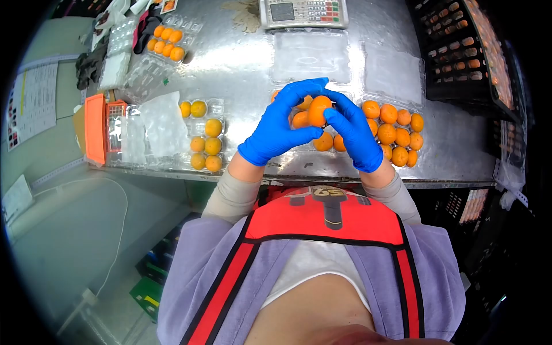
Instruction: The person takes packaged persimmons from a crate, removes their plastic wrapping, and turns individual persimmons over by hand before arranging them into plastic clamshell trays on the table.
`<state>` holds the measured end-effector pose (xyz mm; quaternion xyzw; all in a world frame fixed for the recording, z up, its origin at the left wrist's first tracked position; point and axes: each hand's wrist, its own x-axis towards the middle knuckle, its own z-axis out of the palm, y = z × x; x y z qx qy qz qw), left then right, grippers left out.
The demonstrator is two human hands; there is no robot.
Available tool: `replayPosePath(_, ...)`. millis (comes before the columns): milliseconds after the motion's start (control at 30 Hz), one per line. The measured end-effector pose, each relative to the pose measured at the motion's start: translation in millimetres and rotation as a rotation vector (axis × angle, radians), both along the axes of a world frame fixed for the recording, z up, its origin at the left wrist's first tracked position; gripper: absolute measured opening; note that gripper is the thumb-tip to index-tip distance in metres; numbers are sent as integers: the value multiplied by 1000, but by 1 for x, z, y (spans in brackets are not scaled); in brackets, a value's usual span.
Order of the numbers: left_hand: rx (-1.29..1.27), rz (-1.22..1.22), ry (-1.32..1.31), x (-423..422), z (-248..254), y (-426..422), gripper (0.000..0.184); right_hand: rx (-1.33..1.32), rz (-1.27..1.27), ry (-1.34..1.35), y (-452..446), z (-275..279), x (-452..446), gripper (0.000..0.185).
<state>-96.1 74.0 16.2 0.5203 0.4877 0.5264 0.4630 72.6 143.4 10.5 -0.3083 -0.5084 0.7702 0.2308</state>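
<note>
Both my hands wear blue gloves and meet above a clear plastic tray of oranges. My right hand (355,135) is closed on an orange (319,111), its thumb pressed against the fruit's side. Curved around the other side of that fruit, my left hand (282,121) has its thumb and fingers apart, and its fingertips come close to the right hand's. Below the hands, oranges (323,141) sit in the tray, partly hidden by the gloves. Just right of my right hand is another tray filled with oranges (387,134).
A part-filled tray with oranges (213,127) lies left, beside clear lids (164,126) and an orange basket (95,129). Another filled tray (167,41) is at back left. A scale (305,12) stands at the back, near empty clear trays (310,57). Black crates (460,52) are right.
</note>
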Motion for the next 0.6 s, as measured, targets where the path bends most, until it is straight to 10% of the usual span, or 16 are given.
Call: replayPosePath(600,119,156,441,3,-29,11,53,115,-168,-141,19,-28,19,36)
